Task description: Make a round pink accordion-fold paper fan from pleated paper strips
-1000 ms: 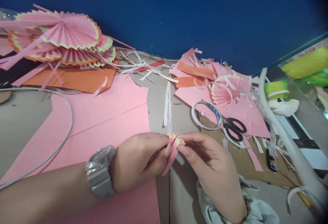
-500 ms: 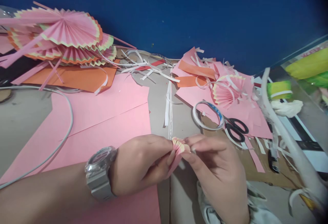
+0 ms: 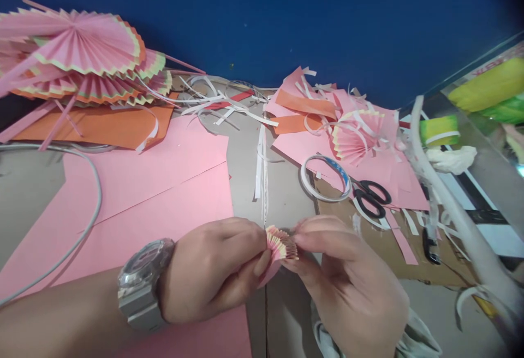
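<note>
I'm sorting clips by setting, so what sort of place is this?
Probably a paper-craft work table: pleated paper fans are piled at the far left, with pink sheets and black-handled scissors lying nearer.

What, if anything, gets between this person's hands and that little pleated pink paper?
Nothing visible does: the left hand pinches the pleated paper and the right hand touches its edge. The tape roll and scissors lie beyond the right hand.
</note>
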A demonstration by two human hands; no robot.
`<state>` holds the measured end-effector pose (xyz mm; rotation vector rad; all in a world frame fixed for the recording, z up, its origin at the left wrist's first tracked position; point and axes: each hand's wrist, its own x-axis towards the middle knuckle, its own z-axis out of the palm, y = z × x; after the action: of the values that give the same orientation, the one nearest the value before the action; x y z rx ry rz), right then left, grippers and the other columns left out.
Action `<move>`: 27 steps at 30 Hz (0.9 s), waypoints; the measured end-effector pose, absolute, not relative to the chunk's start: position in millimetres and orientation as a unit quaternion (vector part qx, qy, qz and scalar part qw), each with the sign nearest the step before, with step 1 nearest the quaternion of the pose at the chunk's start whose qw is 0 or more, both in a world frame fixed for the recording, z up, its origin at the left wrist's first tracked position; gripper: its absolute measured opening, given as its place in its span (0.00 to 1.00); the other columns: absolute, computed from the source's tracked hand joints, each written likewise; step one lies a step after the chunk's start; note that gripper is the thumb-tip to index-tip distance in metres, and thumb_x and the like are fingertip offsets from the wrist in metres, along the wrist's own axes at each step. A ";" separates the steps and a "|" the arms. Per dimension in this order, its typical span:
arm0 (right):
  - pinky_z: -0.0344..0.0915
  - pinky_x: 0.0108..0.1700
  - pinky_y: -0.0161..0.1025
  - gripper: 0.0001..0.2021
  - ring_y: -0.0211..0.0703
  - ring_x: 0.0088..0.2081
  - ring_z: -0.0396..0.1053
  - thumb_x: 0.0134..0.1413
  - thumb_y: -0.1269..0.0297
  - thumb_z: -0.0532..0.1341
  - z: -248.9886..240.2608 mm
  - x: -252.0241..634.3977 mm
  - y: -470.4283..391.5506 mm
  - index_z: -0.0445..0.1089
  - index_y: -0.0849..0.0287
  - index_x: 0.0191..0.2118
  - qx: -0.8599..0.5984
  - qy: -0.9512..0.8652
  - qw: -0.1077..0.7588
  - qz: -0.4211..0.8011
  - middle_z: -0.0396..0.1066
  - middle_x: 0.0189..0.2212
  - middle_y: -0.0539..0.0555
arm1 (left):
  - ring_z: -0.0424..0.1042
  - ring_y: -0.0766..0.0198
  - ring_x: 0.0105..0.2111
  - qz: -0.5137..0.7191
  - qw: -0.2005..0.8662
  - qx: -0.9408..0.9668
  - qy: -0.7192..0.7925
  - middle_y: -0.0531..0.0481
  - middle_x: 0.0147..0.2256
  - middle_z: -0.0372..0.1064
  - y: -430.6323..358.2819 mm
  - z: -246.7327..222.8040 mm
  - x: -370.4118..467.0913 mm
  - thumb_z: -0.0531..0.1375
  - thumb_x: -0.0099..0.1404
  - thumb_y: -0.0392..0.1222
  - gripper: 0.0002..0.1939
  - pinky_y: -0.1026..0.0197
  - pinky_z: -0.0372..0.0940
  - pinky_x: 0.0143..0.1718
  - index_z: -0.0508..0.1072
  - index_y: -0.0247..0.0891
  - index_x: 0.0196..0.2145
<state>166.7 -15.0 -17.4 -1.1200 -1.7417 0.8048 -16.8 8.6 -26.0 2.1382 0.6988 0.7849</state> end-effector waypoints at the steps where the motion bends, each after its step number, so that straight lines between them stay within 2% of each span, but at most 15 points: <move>1: 0.65 0.37 0.38 0.14 0.39 0.35 0.68 0.50 0.77 0.62 -17.2 166.5 -14.7 0.66 0.50 0.40 -0.454 -0.705 0.440 0.321 0.69 0.30 0.47 | 0.56 0.67 0.24 0.303 0.366 0.834 0.281 0.52 0.24 0.58 8.4 -25.8 -16.3 0.46 0.64 0.31 0.07 0.66 0.57 0.27 0.60 0.37 0.30; 8: 0.64 0.34 0.31 0.07 0.33 0.33 0.68 0.55 0.72 0.59 -14.8 164.8 -8.9 0.65 0.51 0.36 -0.498 -0.708 0.387 0.318 0.70 0.32 0.45 | 0.64 0.67 0.29 0.296 0.420 0.807 0.292 0.50 0.28 0.65 6.1 -23.7 -14.5 0.43 0.65 0.32 0.11 0.64 0.60 0.36 0.60 0.38 0.28; 13: 0.65 0.34 0.30 0.04 0.33 0.32 0.67 0.54 0.68 0.60 -18.1 163.6 -5.8 0.64 0.53 0.32 -0.522 -0.696 0.355 0.341 0.68 0.30 0.45 | 0.63 0.65 0.28 0.263 0.359 0.819 0.362 0.50 0.28 0.63 3.6 -27.7 -14.8 0.52 0.63 0.42 0.06 0.63 0.60 0.31 0.61 0.37 0.32; 15: 0.66 0.34 0.31 0.04 0.35 0.32 0.68 0.55 0.67 0.60 -20.2 163.4 -4.2 0.64 0.52 0.36 -0.526 -0.686 0.353 0.359 0.67 0.29 0.46 | 0.62 0.66 0.26 0.253 0.332 0.822 0.389 0.53 0.26 0.62 3.4 -29.8 -13.7 0.53 0.63 0.43 0.07 0.64 0.59 0.28 0.61 0.38 0.31; 18: 0.68 0.40 0.35 0.19 0.38 0.38 0.69 0.57 0.65 0.58 -21.5 165.5 -0.1 0.57 0.49 0.53 -0.507 -0.695 0.346 0.374 0.68 0.36 0.49 | 0.62 0.67 0.25 0.248 0.320 0.819 0.406 0.53 0.25 0.62 4.4 -31.8 -11.0 0.51 0.65 0.42 0.09 0.65 0.59 0.27 0.60 0.39 0.28; 20: 0.66 0.46 0.39 0.23 0.40 0.44 0.67 0.59 0.67 0.54 -20.3 169.2 3.8 0.50 0.47 0.59 -0.478 -0.739 0.298 0.369 0.66 0.44 0.52 | 0.64 0.67 0.27 0.238 0.333 0.818 0.405 0.52 0.27 0.65 5.4 -32.1 -9.0 0.48 0.67 0.40 0.08 0.64 0.61 0.29 0.61 0.38 0.30; 23: 0.62 0.51 0.41 0.21 0.41 0.49 0.63 0.60 0.70 0.53 -16.7 176.3 9.2 0.54 0.47 0.58 -0.427 -0.810 0.237 0.324 0.64 0.48 0.52 | 0.67 0.65 0.30 0.218 0.340 0.816 0.415 0.50 0.31 0.68 5.2 -32.1 -6.8 0.44 0.69 0.39 0.10 0.62 0.63 0.32 0.63 0.37 0.34; 27: 0.61 0.52 0.40 0.20 0.41 0.49 0.62 0.58 0.72 0.55 -14.2 182.7 11.7 0.58 0.49 0.54 -0.391 -0.842 0.248 0.277 0.65 0.46 0.51 | 0.69 0.64 0.35 0.236 0.349 0.809 0.410 0.49 0.35 0.68 1.1 -32.4 -6.8 0.43 0.69 0.37 0.10 0.61 0.64 0.37 0.63 0.37 0.37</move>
<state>182.7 11.7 -14.2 -1.0648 -2.2942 0.7545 -6.8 1.1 -32.4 2.0964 1.0636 0.6129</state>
